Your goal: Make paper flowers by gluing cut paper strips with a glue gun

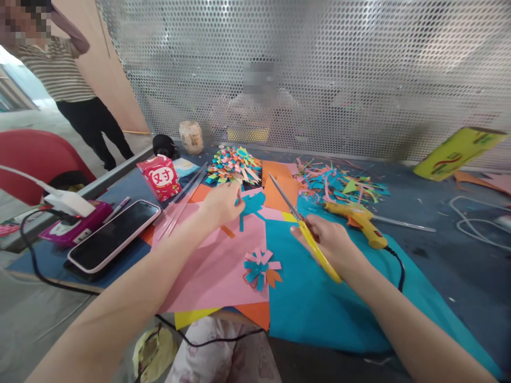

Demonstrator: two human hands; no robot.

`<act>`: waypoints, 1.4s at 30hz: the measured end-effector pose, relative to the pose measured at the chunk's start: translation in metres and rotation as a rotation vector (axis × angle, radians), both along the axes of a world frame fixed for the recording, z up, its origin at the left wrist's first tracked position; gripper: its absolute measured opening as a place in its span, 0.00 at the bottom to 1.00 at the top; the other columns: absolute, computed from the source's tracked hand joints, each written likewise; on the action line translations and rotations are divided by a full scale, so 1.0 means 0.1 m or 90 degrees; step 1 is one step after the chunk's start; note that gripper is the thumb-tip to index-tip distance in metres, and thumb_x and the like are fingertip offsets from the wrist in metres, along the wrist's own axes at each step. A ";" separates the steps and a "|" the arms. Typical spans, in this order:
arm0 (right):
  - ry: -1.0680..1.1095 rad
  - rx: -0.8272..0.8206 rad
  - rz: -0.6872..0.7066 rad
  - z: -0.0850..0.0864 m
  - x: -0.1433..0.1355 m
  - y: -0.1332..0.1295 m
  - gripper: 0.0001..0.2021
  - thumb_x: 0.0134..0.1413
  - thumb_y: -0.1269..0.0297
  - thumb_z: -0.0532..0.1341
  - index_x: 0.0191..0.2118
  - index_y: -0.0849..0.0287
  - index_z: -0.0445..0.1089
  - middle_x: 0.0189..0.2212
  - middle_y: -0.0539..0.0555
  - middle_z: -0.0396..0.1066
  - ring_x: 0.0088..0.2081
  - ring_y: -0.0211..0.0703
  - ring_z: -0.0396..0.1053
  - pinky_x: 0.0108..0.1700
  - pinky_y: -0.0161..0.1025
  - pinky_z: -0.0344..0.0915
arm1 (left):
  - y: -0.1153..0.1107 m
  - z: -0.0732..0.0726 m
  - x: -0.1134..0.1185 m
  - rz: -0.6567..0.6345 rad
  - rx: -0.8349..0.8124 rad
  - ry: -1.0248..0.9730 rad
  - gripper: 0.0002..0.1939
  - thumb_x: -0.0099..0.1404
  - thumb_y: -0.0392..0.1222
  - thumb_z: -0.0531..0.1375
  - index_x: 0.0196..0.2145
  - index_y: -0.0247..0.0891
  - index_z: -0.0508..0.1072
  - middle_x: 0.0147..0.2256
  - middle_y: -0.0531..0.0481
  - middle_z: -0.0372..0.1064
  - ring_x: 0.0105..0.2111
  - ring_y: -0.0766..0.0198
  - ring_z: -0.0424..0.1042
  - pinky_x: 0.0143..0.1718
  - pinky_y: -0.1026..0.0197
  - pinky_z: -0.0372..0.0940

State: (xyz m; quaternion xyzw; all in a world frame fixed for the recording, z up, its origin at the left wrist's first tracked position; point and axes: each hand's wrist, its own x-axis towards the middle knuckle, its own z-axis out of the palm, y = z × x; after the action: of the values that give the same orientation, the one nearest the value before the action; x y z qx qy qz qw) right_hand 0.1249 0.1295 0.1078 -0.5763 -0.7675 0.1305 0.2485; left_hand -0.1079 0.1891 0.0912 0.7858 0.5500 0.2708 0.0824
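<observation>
My left hand (222, 204) pinches a cut piece of blue paper (252, 204) above the pink sheet (217, 266). In my right hand (328, 242) are yellow-handled scissors (303, 229), blades closed and pointing up-left toward the orange paper (281, 191). A small pink, blue and orange paper flower (261, 267) lies between my forearms, on the seam of the pink sheet and the large blue sheet (319, 303).
A yellow glue gun (359, 221) lies just right of my right hand, its cord trailing. A phone (114, 234), red carton (159, 177), multicolour paper ball (233, 164) and paper scraps (343, 183) lie around. One person stands at far left; another sits behind the perforated screen (319, 69).
</observation>
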 end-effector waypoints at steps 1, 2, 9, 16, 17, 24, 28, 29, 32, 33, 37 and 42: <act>-0.005 0.006 -0.001 0.01 -0.01 0.00 0.29 0.44 0.28 0.45 0.18 0.52 0.47 0.13 0.46 0.49 0.16 0.35 0.48 0.20 0.36 0.45 | -0.01 -0.02 0.05 -0.001 0.011 0.004 0.07 0.56 0.39 0.59 0.34 0.38 0.69 0.30 0.46 0.71 0.36 0.53 0.70 0.39 0.56 0.60; -0.006 0.007 0.000 0.01 -0.01 0.00 0.29 0.44 0.28 0.45 0.18 0.52 0.47 0.13 0.46 0.48 0.16 0.34 0.48 0.20 0.36 0.45 | -0.03 -0.04 0.11 -0.003 0.014 0.017 0.13 0.57 0.42 0.59 0.40 0.37 0.68 0.35 0.43 0.73 0.40 0.51 0.70 0.42 0.53 0.60; -0.001 0.007 0.014 -0.02 -0.01 0.00 0.28 0.45 0.30 0.46 0.19 0.52 0.48 0.13 0.45 0.49 0.17 0.34 0.47 0.20 0.35 0.45 | -0.16 -0.08 0.34 0.035 -0.039 0.167 0.18 0.63 0.45 0.56 0.50 0.38 0.67 0.46 0.41 0.73 0.52 0.48 0.67 0.52 0.47 0.54; -0.010 -0.026 0.001 -0.03 -0.01 -0.01 0.27 0.44 0.30 0.45 0.19 0.52 0.50 0.14 0.46 0.50 0.17 0.35 0.48 0.21 0.35 0.46 | -0.16 -0.06 0.31 0.047 -0.073 0.157 0.15 0.65 0.42 0.55 0.49 0.39 0.68 0.40 0.45 0.77 0.47 0.52 0.71 0.49 0.50 0.57; -0.012 -0.026 0.002 -0.03 -0.01 -0.01 0.27 0.44 0.31 0.45 0.19 0.52 0.50 0.14 0.46 0.51 0.17 0.35 0.48 0.21 0.35 0.46 | -0.16 -0.07 0.31 0.049 -0.073 0.149 0.18 0.65 0.45 0.55 0.51 0.38 0.67 0.40 0.45 0.76 0.48 0.52 0.70 0.49 0.51 0.58; -0.024 -0.029 0.000 -0.04 -0.01 0.01 0.27 0.44 0.31 0.45 0.19 0.52 0.50 0.14 0.47 0.51 0.17 0.35 0.49 0.21 0.35 0.45 | -0.15 -0.13 0.36 0.088 0.022 0.154 0.32 0.60 0.60 0.55 0.52 0.32 0.64 0.45 0.37 0.72 0.49 0.44 0.67 0.50 0.45 0.55; -0.023 -0.040 -0.007 -0.06 -0.01 0.01 0.28 0.43 0.30 0.46 0.19 0.53 0.50 0.14 0.47 0.52 0.17 0.35 0.50 0.21 0.35 0.45 | -0.13 -0.12 0.36 0.077 -0.025 0.171 0.21 0.64 0.46 0.56 0.52 0.36 0.64 0.44 0.40 0.73 0.49 0.47 0.67 0.49 0.47 0.56; -0.023 -0.043 -0.008 -0.06 0.00 0.01 0.28 0.43 0.30 0.46 0.19 0.53 0.51 0.14 0.47 0.52 0.17 0.35 0.50 0.21 0.35 0.45 | -0.13 -0.12 0.36 0.077 -0.029 0.171 0.19 0.64 0.43 0.56 0.52 0.36 0.65 0.44 0.41 0.73 0.49 0.47 0.68 0.48 0.48 0.57; -0.027 -0.045 -0.005 -0.08 0.00 0.03 0.28 0.43 0.30 0.46 0.20 0.53 0.51 0.14 0.47 0.53 0.18 0.36 0.51 0.21 0.35 0.46 | -0.12 -0.11 0.37 0.075 -0.038 0.167 0.17 0.64 0.37 0.55 0.51 0.36 0.66 0.45 0.40 0.73 0.49 0.50 0.68 0.48 0.50 0.58; -0.029 -0.045 -0.005 -0.08 0.00 0.03 0.28 0.44 0.30 0.46 0.20 0.53 0.51 0.14 0.47 0.53 0.18 0.36 0.51 0.21 0.35 0.46 | -0.11 -0.11 0.36 0.073 -0.040 0.164 0.16 0.64 0.36 0.54 0.51 0.37 0.65 0.45 0.41 0.73 0.49 0.51 0.68 0.48 0.51 0.58; -0.041 -0.047 -0.006 -0.08 0.00 0.04 0.27 0.44 0.31 0.46 0.20 0.53 0.51 0.14 0.47 0.53 0.18 0.36 0.51 0.21 0.35 0.46 | -0.13 -0.11 0.34 0.098 -0.014 0.143 0.21 0.65 0.48 0.54 0.52 0.35 0.62 0.43 0.40 0.73 0.48 0.50 0.69 0.48 0.51 0.58; -0.046 -0.033 -0.003 -0.08 0.00 0.03 0.27 0.44 0.31 0.46 0.20 0.53 0.50 0.15 0.48 0.53 0.18 0.36 0.50 0.22 0.36 0.47 | -0.11 -0.14 0.32 0.112 -0.028 0.166 0.27 0.61 0.51 0.55 0.51 0.27 0.62 0.41 0.34 0.73 0.48 0.42 0.68 0.48 0.45 0.56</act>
State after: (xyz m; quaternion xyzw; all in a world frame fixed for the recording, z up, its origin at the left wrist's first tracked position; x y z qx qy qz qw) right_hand 0.1250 0.1323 0.0996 -0.5887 -0.7711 0.1288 0.2056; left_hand -0.0755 0.1782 0.0770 0.7609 0.6286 0.1607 0.0039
